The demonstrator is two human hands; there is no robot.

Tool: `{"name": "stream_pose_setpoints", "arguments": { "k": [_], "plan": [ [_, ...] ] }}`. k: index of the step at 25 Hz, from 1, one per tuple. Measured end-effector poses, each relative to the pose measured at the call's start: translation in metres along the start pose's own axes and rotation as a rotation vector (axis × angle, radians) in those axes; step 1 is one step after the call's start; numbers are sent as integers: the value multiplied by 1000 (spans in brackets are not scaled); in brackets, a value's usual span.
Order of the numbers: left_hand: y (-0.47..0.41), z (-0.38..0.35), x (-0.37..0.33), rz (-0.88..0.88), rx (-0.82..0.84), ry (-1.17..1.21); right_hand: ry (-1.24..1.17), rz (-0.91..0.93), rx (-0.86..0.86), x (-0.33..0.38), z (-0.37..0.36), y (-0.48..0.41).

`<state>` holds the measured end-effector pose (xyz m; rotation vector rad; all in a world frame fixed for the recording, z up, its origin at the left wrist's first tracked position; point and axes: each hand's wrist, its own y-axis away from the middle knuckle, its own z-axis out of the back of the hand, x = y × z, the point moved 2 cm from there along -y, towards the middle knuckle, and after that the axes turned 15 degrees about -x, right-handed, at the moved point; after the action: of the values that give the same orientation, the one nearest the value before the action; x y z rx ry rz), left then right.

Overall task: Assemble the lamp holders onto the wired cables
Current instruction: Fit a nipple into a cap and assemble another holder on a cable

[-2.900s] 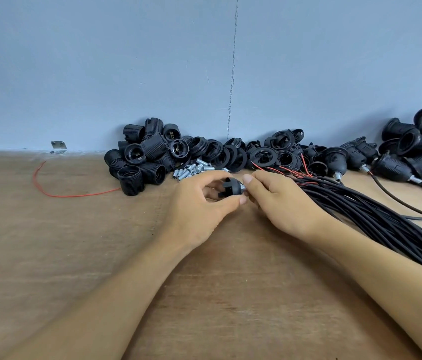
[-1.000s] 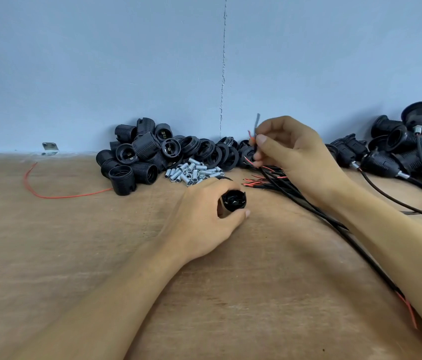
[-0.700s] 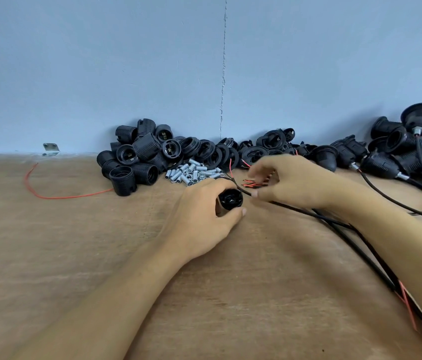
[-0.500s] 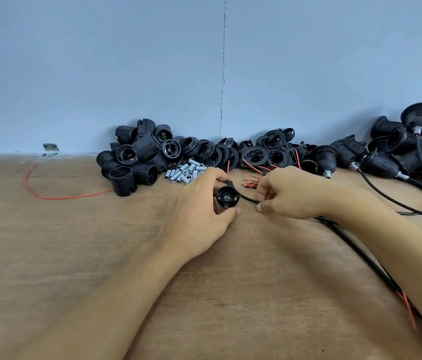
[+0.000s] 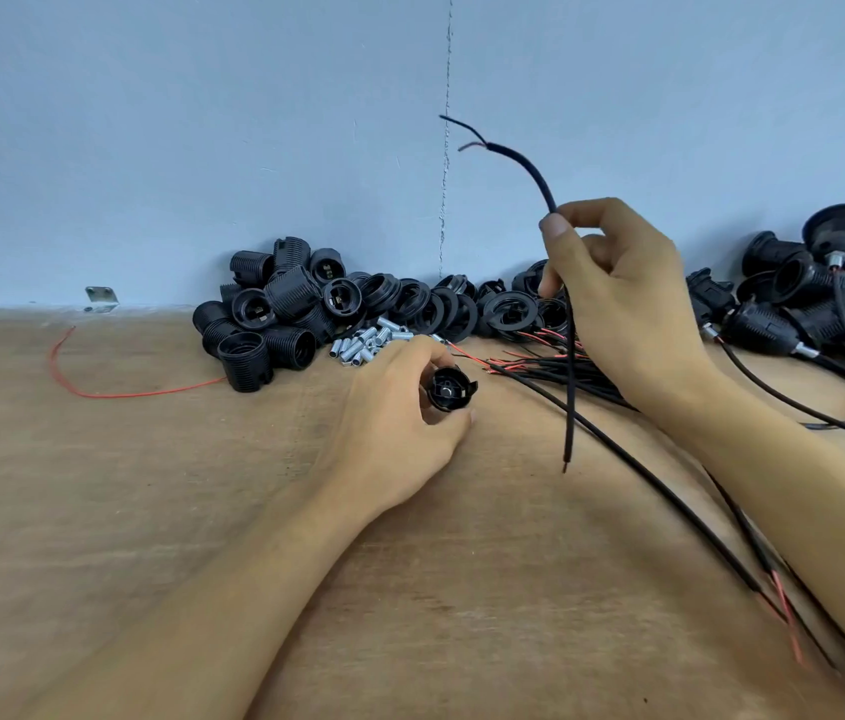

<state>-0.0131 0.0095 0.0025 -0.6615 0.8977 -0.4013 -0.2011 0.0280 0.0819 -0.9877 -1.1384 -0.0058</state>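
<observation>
My left hand (image 5: 389, 413) rests on the wooden table (image 5: 150, 511) and grips a black lamp holder cap (image 5: 449, 389), its open end facing me. My right hand (image 5: 618, 298) is raised above the table, thumb and fingers pinched on a black cable (image 5: 529, 168). The cable's split end curves up to the left in front of the wall. Its other end hangs down to just above the table. A bundle of black cables with red wire ends (image 5: 555, 366) lies under my right hand.
A heap of black threaded holder bodies (image 5: 275, 319) and rings (image 5: 441, 309) lies against the blue wall. Small metal tubes (image 5: 363, 345) lie beside them. Assembled holders with cables (image 5: 815, 304) sit at the far right. A loose red wire (image 5: 98, 387) lies at the left.
My right hand has risen from beside the cap, lifting one black cable clear of the bundle. My left hand has kept the cap in about the same place.
</observation>
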Motion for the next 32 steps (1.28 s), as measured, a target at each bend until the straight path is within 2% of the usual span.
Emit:
{"name": "stream_pose_setpoints", "arguments": {
  "k": [5,7,14,32],
  "plan": [
    [1,0,-3,-33,13,74,-148,-314,8,-22,-4,-3],
    [1,-1,-3,-49,4,84,-223,-356,-10,-26,-4,-4],
    [1,-2,2,-33,30,61,-307,-275,-147,-22,0,-6],
    [1,-3,3,15,-20,46,-251,-262,-192,-25,-4,1]
  ]
}}
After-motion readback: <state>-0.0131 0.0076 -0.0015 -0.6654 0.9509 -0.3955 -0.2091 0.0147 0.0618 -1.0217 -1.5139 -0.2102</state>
